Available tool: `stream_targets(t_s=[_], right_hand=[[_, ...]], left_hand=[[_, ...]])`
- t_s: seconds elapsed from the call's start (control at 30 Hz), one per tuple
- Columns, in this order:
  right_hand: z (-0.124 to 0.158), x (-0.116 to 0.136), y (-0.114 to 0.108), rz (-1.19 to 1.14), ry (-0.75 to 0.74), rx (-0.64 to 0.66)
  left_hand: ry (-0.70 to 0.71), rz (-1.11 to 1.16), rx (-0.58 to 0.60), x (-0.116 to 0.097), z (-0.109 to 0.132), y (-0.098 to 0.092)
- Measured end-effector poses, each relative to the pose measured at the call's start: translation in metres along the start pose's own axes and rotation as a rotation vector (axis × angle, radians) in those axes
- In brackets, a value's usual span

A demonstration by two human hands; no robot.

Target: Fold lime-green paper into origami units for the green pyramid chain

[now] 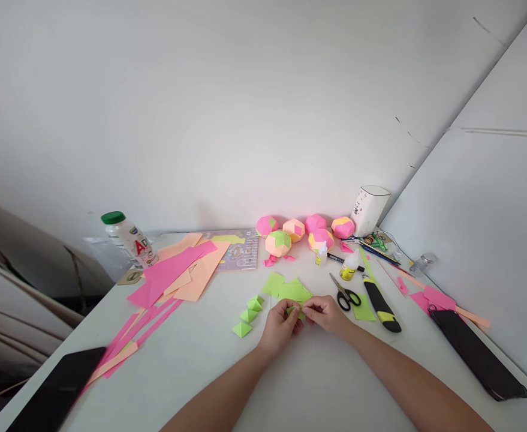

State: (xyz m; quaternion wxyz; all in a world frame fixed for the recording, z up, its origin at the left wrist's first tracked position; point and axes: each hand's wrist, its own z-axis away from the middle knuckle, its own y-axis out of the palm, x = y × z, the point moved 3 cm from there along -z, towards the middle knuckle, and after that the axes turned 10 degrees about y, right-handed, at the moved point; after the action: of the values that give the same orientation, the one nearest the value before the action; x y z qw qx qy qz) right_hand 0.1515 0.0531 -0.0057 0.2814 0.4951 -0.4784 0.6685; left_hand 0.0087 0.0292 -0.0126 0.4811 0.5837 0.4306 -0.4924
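Fingers (292, 317) of the left hand (277, 327) and right hand (330, 314) pinch a small green paper piece (303, 314) between them, low over the worktop (209, 354), just short of the flat green sheets (294, 290). Tips nearly meet; a two-sided grip probably steadies so small a piece along its edges. Much of it is hidden by the hands. Three green paper pyramids (249, 315) sit in a slanting row beside the left hand, apart from the loose sheets, presumably to keep them uncrushed. Scissors (346, 297) lie near the right hand, handles towards the person, likely for easy pickup; the glue bottle (349, 267) stands upright beyond. Multicoloured paper polyhedra (278, 243) line the wall, seemingly out of the working space.
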Motion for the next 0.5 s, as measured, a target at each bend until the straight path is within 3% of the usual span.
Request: stream_targets(t_s=[0.5], right_hand=[[-0.0001, 0.0030, 0.0004, 0.007, -0.020, 0.019]], left_hand=[[-0.004, 0.024, -0.014, 0.0017, -0.0012, -0.0006]])
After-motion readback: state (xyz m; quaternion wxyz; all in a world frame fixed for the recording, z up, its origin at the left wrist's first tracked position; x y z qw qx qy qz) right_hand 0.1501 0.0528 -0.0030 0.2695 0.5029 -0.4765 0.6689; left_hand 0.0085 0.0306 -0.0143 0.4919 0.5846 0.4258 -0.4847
